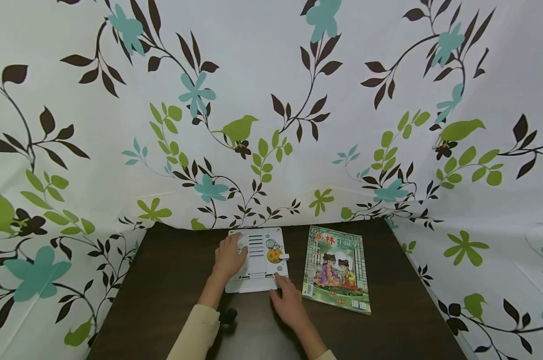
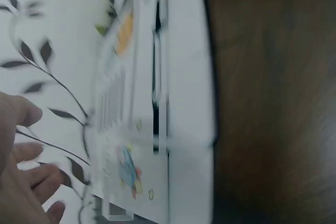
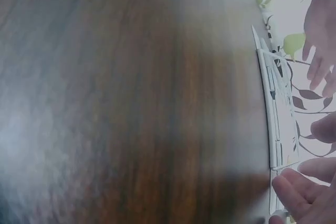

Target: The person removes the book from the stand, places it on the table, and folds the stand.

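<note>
A white plastic book stand [image 1: 257,264] with slots and cartoon stickers lies folded on the dark table in the head view. My left hand [image 1: 229,256] is over its left side, with the fingers spread loosely near the upper left. In the left wrist view that hand [image 2: 26,166] shows relaxed fingers beside the stand [image 2: 189,87]. My right hand [image 1: 290,302] is at the stand's lower right corner, its fingertips at the edge. The right wrist view shows loosely bent fingers [image 3: 294,192] by the stand's end; whether they press on it is unclear.
A green illustrated magazine [image 1: 336,270] lies right of the stand on the dark wooden table [image 1: 172,290]. A small black object [image 1: 228,316] is by the left sleeve. Behind the table hangs a white cloth [image 1: 262,75] printed with leaves, birds and flowers.
</note>
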Motion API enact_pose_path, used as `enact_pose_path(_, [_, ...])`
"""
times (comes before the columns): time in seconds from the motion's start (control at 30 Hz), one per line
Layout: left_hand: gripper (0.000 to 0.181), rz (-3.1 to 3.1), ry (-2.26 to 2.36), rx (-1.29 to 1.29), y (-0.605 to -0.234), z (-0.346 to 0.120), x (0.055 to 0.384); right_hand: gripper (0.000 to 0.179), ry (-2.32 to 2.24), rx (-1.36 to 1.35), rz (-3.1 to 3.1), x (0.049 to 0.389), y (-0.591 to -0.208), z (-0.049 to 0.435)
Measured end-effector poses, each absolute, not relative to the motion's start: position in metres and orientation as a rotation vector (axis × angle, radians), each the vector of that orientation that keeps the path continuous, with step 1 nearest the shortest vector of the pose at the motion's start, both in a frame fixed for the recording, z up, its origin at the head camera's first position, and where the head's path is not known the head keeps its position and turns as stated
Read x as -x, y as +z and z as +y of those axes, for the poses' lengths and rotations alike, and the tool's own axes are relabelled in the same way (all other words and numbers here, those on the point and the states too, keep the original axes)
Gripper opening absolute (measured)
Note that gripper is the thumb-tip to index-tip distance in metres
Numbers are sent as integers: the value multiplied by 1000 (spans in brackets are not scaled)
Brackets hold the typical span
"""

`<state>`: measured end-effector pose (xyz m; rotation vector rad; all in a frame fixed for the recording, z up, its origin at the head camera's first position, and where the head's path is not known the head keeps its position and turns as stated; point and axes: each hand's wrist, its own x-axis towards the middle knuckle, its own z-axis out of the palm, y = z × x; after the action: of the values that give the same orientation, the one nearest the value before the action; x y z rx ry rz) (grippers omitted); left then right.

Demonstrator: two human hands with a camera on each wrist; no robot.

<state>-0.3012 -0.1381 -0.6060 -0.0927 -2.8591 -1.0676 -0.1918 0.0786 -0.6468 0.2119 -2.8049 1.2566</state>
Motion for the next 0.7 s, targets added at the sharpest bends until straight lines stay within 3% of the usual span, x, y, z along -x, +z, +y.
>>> enact_pose_path(0.27, [31,-2669,-1072,165,-594,-111,224,52,1186,-210,-2805,189,-631,92])
enact_pose_path(0.57, [47,-2652,-948,85,-620,-107,172,78,1083,-303,-2811,174,-634,87])
enact_pose_path(0.7, [56,-2675,-893,73,-638,-107,155,80,1055,-324,-2889,166,-639,83])
